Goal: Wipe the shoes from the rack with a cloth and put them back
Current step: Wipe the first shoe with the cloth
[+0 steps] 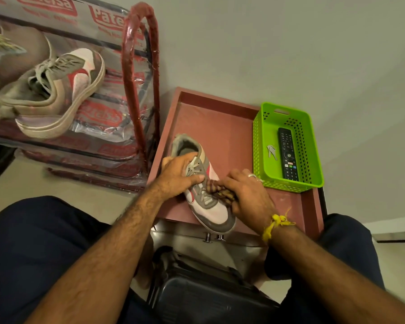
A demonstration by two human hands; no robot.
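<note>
left hand (178, 175) clamps the shoe (202, 185) from above, palm over the laces near the collar, fingers wrapped across the tongue. right hand (246, 192) is closed around a bunched brown striped cloth (220, 191), pressing it onto the shoe's lace area at midfoot. ring on one right finger, yellow thread (275, 224) tied at the right wrist. shoe is grey and white with a red stripe, sitting on the reddish tray top (222, 122) of a small table, toe pointing toward the person and hanging just over the near edge, heel toward the wall. green plastic basket (288, 146) on the same tray, right of the shoe, not touching it; inside it a black remote (288, 154) and a set of keys (271, 152) side by side. matching second shoe (59, 90) lies tilted on the shoe rack (139, 73) to the left, rack frame wrapped in red-printed clear plastic. another shoe is partly visible at the far left edge, too cropped to detail. person's knees in dark trousers frame the bottom, a dark object sits on the floor between them.
</note>
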